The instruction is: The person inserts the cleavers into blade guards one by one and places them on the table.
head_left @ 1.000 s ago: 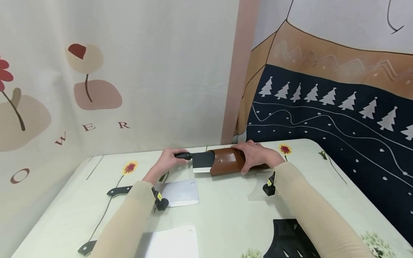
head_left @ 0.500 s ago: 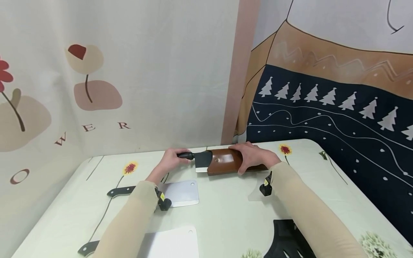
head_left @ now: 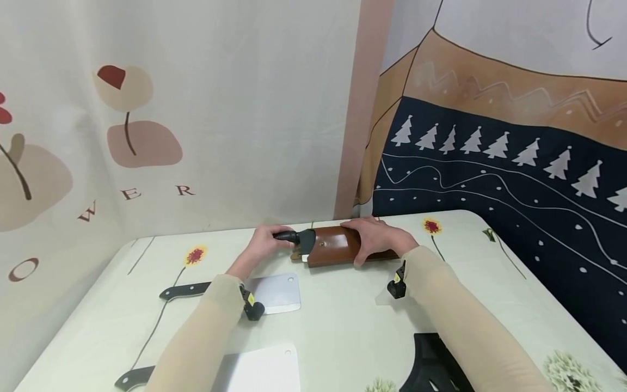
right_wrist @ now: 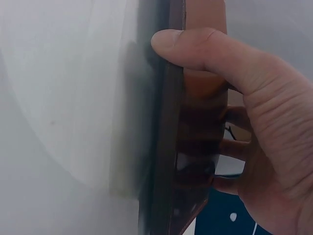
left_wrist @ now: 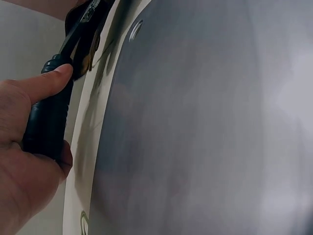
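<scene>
At the back of the table my left hand [head_left: 262,244] grips the black handle of a cleaver [head_left: 289,237], thumb laid along it in the left wrist view. Most of its dark blade sits inside a brown leather sheath [head_left: 334,245]; only a short stretch by the handle shows, with a bright strip at the lower edge. My right hand [head_left: 377,237] holds the sheath from above around its right part. In the right wrist view the thumb [right_wrist: 195,48] presses on the near edge of the sheath [right_wrist: 203,112], and the other fingers reach round the far side.
A second cleaver [head_left: 276,293] lies left of the middle, partly under my left forearm. Nearer the front is a third cleaver [head_left: 266,370]. A black slotted piece [head_left: 431,367] lies front right, partly behind my right sleeve. A see-through sheet [head_left: 384,296] lies below my right wrist.
My left hand has moved right, pushing the cleaver deeper into the sheath, so much less blade shows. My right hand and the sheath have shifted slightly left.
</scene>
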`<state>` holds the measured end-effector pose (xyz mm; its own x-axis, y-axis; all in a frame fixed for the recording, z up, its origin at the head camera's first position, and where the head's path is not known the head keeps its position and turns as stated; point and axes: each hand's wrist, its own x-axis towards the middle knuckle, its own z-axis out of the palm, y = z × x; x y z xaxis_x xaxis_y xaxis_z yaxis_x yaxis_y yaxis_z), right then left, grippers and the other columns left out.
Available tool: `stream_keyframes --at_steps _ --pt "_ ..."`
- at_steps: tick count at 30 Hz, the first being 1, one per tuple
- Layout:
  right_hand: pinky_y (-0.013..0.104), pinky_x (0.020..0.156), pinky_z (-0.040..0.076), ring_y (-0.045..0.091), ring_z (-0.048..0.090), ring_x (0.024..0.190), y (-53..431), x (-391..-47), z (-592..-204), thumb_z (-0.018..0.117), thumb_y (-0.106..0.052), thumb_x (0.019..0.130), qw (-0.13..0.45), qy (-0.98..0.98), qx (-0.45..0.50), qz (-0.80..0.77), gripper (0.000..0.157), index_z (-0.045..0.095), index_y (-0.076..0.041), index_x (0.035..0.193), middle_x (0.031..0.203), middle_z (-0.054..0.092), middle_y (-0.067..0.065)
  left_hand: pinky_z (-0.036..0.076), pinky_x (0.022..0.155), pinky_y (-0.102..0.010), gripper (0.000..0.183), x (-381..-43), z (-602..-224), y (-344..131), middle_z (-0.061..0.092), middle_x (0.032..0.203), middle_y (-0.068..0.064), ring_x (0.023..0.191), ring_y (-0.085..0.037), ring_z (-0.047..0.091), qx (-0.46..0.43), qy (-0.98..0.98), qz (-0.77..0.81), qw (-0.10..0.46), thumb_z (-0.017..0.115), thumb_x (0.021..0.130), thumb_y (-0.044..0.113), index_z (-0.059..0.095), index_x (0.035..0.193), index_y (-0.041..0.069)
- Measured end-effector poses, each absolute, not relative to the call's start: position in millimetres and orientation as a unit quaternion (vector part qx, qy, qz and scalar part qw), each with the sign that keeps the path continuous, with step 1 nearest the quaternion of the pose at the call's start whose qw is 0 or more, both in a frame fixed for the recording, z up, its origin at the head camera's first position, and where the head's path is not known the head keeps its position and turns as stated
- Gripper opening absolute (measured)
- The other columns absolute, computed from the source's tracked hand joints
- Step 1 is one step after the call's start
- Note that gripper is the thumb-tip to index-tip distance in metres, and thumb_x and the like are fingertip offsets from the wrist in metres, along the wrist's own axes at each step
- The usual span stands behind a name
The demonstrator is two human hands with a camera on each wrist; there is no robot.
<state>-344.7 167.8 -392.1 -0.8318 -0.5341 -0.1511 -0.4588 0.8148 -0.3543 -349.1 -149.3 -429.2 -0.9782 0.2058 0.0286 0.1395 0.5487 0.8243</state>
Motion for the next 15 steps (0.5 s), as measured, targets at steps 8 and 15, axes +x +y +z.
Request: stream_keyframes --at_steps 8,15 --pt "0.055 0.098 0.042 0.030 0.044 0.122 160.2 -348.6 -394.0 0.093 -0.031 0.067 0.111 0.943 -0.281 -0.141 0.102 0.045 -0.011 0.155 0.143 0.054 0.008 0.048 0.101 -0.046 0.040 -351.7 -432.3 -142.3 0.068 0.126 -0.020 0.116 -0.037 0.063 0.107 0.875 0.472 0.020 0.080 0.085 0.003 0.073 0.124 0.004" --pt "0.056 0.098 0.042 0.032 0.045 0.124 153.7 -351.5 -396.3 0.091 -0.031 0.068 0.101 0.944 -0.287 -0.126 0.099 0.046 -0.013 0.154 0.141 0.055 0.008 0.051 0.096 -0.039 0.038 -350.1 -433.4 -138.1 0.071 0.120 -0.017 0.110 -0.030 0.066 0.088 0.872 0.482 0.011 0.080 0.085 0.001 0.074 0.122 0.003"
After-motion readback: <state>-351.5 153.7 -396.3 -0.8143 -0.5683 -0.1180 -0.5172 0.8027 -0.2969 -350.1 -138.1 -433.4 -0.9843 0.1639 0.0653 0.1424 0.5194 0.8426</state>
